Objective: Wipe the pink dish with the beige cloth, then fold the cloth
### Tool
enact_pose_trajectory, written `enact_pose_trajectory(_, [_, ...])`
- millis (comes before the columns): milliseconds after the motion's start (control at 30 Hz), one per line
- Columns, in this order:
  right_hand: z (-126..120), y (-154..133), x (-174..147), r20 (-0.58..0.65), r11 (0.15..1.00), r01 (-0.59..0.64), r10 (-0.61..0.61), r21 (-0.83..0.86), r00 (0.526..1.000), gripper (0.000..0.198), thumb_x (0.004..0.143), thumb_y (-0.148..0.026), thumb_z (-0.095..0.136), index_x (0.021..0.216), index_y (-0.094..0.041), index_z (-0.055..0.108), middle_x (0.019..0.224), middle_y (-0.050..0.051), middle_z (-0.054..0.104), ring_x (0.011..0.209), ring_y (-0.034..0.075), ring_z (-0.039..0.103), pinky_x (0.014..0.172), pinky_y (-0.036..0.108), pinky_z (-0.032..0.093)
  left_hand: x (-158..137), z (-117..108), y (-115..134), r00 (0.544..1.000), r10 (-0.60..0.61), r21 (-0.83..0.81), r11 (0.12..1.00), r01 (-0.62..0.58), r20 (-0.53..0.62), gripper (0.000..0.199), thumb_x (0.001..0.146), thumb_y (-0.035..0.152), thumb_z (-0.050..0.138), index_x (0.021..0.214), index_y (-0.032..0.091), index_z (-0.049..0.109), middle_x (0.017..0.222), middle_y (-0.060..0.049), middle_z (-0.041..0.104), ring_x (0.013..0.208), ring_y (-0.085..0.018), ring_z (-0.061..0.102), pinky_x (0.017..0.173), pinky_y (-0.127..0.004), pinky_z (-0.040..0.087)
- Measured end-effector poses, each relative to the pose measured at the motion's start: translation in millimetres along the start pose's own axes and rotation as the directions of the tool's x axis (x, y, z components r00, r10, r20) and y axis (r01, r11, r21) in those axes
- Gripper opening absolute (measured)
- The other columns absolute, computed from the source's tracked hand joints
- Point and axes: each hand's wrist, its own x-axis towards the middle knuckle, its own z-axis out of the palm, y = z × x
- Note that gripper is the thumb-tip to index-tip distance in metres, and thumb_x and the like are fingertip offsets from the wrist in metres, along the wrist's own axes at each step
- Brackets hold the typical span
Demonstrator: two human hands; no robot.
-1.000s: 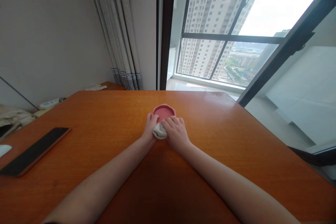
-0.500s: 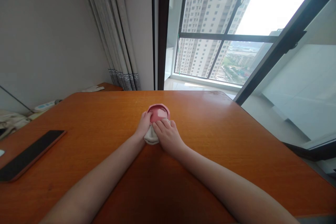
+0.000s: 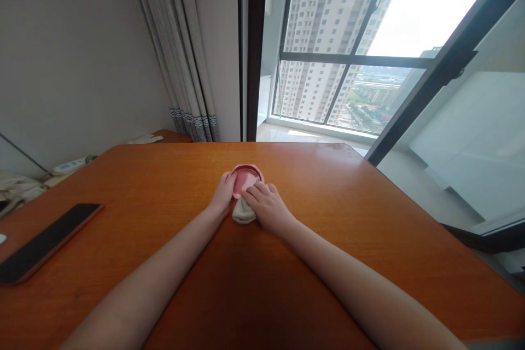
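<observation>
A small pink dish (image 3: 245, 176) with a raised rim is held over the wooden table, its glossy inside facing me. My left hand (image 3: 223, 192) grips its left edge, thumb on the inner side and the fingers mostly behind it. From the right, my right hand (image 3: 268, 206) has its fingers closed on a folded off-white cloth (image 3: 244, 213). That cloth meets the lower right part of the dish and hangs below it. Whether the dish rests on the table is hard to tell.
The brown wooden table (image 3: 172, 175) spreads around both arms. A long black slab with a reddish edge (image 3: 49, 240) lies at the left. Beyond the table are a grey curtain (image 3: 176, 54), a power strip (image 3: 71, 165) and a large window (image 3: 328, 65).
The dish has shifted slightly and tilts differently, showing more of its inside. My right hand and the cloth have moved a little to the right, off the left hand's side.
</observation>
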Motion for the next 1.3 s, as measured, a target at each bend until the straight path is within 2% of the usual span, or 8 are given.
enact_pose_trajectory(100, [3, -9, 1, -0.026, 0.990, -0.136, 0.135, -0.032, 0.991, 0.017, 0.092, -0.021, 0.041, 0.101, -0.018, 0.054, 0.095, 0.009, 0.058, 0.093, 0.022, 0.043, 0.073, 0.035, 0.029, -11, 11, -4, 0.990, -0.037, -0.020, 0.999, 0.034, -0.139, 0.023, 0.072, 0.039, 0.062, 0.077, 0.019, 0.053, 0.070, 0.002, 0.053, 0.072, -0.014, 0.051, 0.071, -0.026, 0.042])
enact_pose_trajectory(267, [1, 14, -5, 0.006, 0.997, -0.080, 0.080, -0.012, 0.997, 0.010, 0.090, -0.023, 0.047, 0.088, -0.019, 0.056, 0.084, 0.006, 0.059, 0.086, 0.020, 0.044, 0.072, 0.034, 0.029, -17, 10, 0, 0.983, -0.184, -0.092, 0.979, 0.183, -0.002, 0.025, 0.070, 0.035, 0.065, 0.083, 0.018, 0.052, 0.071, 0.002, 0.054, 0.067, -0.013, 0.053, 0.067, -0.026, 0.043])
enact_pose_trajectory(400, [-2, 22, -8, 0.030, 0.997, 0.072, -0.073, 0.041, 0.997, 0.014, 0.091, -0.022, 0.044, 0.091, -0.019, 0.058, 0.086, 0.006, 0.060, 0.090, 0.019, 0.046, 0.075, 0.034, 0.030, -6, 0, -3, 0.987, -0.113, -0.128, 0.984, 0.127, 0.113, 0.029, 0.069, 0.030, 0.066, 0.094, 0.018, 0.057, 0.087, -0.002, 0.062, 0.079, -0.014, 0.057, 0.073, -0.025, 0.044])
enact_pose_trajectory(567, [-3, 17, -10, -0.151, 0.979, -0.020, 0.051, 0.203, 0.987, 0.031, 0.088, -0.024, 0.046, 0.118, -0.021, 0.052, 0.112, 0.010, 0.057, 0.110, 0.023, 0.044, 0.088, 0.038, 0.034, 2, -4, -9, 0.983, -0.126, -0.226, 0.962, 0.153, 0.132, 0.023, 0.073, 0.031, 0.060, 0.089, 0.015, 0.063, 0.086, -0.005, 0.066, 0.077, -0.015, 0.059, 0.073, -0.027, 0.046])
enact_pose_trajectory(733, [14, 32, -12, -0.297, 0.721, -0.410, 0.636, 0.558, 0.713, 0.056, 0.087, -0.041, 0.045, 0.137, -0.020, 0.033, 0.130, 0.014, 0.045, 0.124, 0.028, 0.037, 0.102, 0.049, 0.028, -1, -4, -3, 0.966, -0.128, -0.288, 0.938, 0.191, 0.226, 0.024, 0.073, 0.029, 0.062, 0.093, 0.016, 0.066, 0.096, -0.006, 0.067, 0.088, -0.017, 0.060, 0.078, -0.026, 0.046])
enact_pose_trajectory(900, [30, 27, -9, -0.030, 0.536, -0.324, 0.549, 0.780, 0.835, 0.046, 0.092, -0.046, 0.033, 0.129, -0.021, 0.045, 0.123, 0.010, 0.055, 0.118, 0.023, 0.048, 0.101, 0.042, 0.037, -8, -4, -4, 0.944, -0.115, -0.254, 0.946, 0.199, 0.310, 0.029, 0.071, 0.028, 0.065, 0.096, 0.015, 0.065, 0.101, -0.008, 0.067, 0.092, -0.018, 0.059, 0.081, -0.027, 0.046])
enact_pose_trajectory(1133, [23, -10, -3, -0.023, 0.638, -0.329, 0.478, 0.696, 0.878, 0.051, 0.091, -0.041, 0.038, 0.137, -0.018, 0.035, 0.143, 0.012, 0.031, 0.135, 0.022, 0.025, 0.111, 0.041, 0.022, -12, 1, -7, 0.983, -0.154, -0.492, 0.851, 0.185, 0.102, 0.024, 0.076, 0.029, 0.059, 0.097, 0.017, 0.061, 0.099, -0.005, 0.065, 0.089, -0.015, 0.059, 0.078, -0.025, 0.048])
enact_pose_trajectory(1300, [32, 2, -4, -0.054, 0.398, -0.375, 0.743, 0.837, 0.668, 0.056, 0.085, -0.034, 0.049, 0.136, -0.016, 0.035, 0.139, 0.011, 0.037, 0.132, 0.022, 0.030, 0.111, 0.040, 0.022, -23, 7, -7, 0.952, -0.106, -0.399, 0.890, 0.220, 0.288, 0.034, 0.077, 0.034, 0.059, 0.107, 0.019, 0.055, 0.102, -0.005, 0.063, 0.089, -0.016, 0.060, 0.076, -0.028, 0.050])
